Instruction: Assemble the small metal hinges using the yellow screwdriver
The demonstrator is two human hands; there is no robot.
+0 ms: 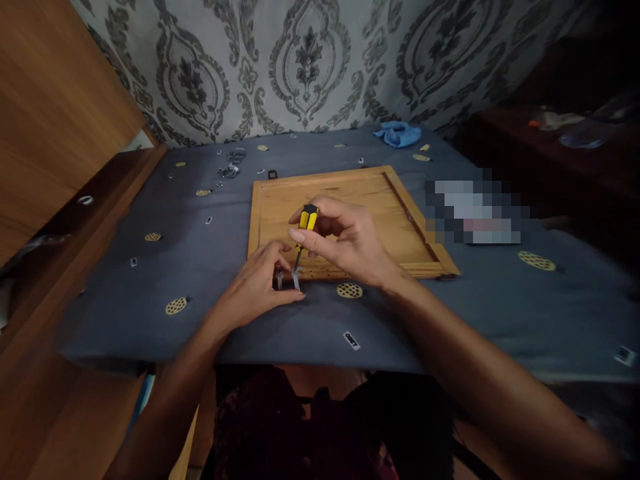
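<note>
My right hand grips a screwdriver with a yellow and black handle, held nearly upright. The screwdriver's tip meets a small metal hinge at the near edge of a framed wooden panel. My left hand curls around that hinge, thumb on the near side and fingers on the panel side, steadying it. The panel lies flat on a dark blue-grey cloth. Any screw under the tip is too small to make out.
Loose metal hardware lies at the back left of the cloth. A crumpled blue cloth rests near the wall. To the panel's right is a pixelated, unreadable item. Wooden furniture borders the left side.
</note>
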